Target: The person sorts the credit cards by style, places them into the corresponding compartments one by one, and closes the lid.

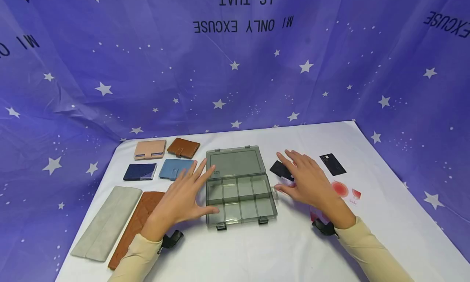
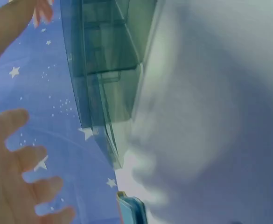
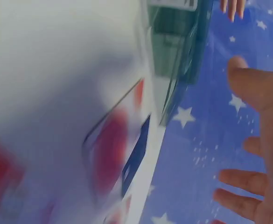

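A translucent grey-green divided plastic box [image 1: 240,196] lies with its lid [image 1: 236,161] folded back and several compartments showing. My left hand [image 1: 181,196] hovers at its left side, fingers spread, holding nothing. Off the box's right side, my right hand [image 1: 308,182] is held with fingers spread and nothing in its grasp. Partly behind the right fingers lies a black card [image 1: 280,169]. Another black card [image 1: 332,164] with a chip rests farther right. A clear card with a red circle [image 1: 340,189] lies beside the right wrist, other red-printed pieces being partly hidden by the arm.
Left of the box sit a pink wallet [image 1: 149,149], a brown wallet [image 1: 183,147], a navy wallet [image 1: 140,172] and a light-blue wallet [image 1: 172,167]. Nearer are a long grey pouch [image 1: 106,223] and a long brown pouch [image 1: 134,225]. A purple star-printed cloth [image 1: 235,82] stands behind the white-covered table [image 1: 238,257].
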{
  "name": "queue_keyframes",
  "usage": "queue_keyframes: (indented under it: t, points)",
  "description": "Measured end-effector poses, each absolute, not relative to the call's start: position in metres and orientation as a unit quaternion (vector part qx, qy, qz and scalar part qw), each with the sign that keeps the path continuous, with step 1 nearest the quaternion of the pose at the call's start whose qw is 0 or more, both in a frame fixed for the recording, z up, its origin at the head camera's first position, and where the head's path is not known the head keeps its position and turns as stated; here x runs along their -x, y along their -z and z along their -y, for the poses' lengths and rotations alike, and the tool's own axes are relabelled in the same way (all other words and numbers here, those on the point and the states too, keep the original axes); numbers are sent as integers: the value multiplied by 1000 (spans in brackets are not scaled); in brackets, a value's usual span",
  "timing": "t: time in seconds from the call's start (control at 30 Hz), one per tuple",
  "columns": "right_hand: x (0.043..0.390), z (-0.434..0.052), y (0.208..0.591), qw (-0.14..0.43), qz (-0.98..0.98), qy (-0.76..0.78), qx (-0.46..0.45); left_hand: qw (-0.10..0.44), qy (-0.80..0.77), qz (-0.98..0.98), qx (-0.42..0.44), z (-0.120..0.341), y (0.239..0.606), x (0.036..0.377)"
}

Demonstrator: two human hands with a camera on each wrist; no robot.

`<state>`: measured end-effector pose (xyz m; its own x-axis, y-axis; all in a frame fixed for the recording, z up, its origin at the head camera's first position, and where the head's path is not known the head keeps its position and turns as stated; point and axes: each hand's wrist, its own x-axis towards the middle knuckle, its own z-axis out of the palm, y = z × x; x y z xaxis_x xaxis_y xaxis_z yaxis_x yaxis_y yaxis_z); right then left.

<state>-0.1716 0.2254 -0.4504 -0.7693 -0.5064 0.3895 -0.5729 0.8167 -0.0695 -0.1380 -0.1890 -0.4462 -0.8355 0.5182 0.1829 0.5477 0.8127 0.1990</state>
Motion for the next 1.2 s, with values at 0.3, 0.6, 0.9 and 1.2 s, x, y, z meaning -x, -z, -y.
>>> queue_keyframes:
  t: [0.3, 0.6, 0.9, 1.2]
  points:
    - [159, -261, 470, 156, 947, -101, -261, 71, 219, 924, 305, 208, 452, 130]
    - [149, -268, 476, 88, 963, -125, -223, 24, 235, 910, 342, 218, 461, 133]
    - [149, -269, 475, 41, 958, -203, -197, -1, 244, 908, 340, 218, 464, 131]
    - [150, -270, 450, 70, 949, -249, -183, -14, 243, 910, 335, 212, 466, 130]
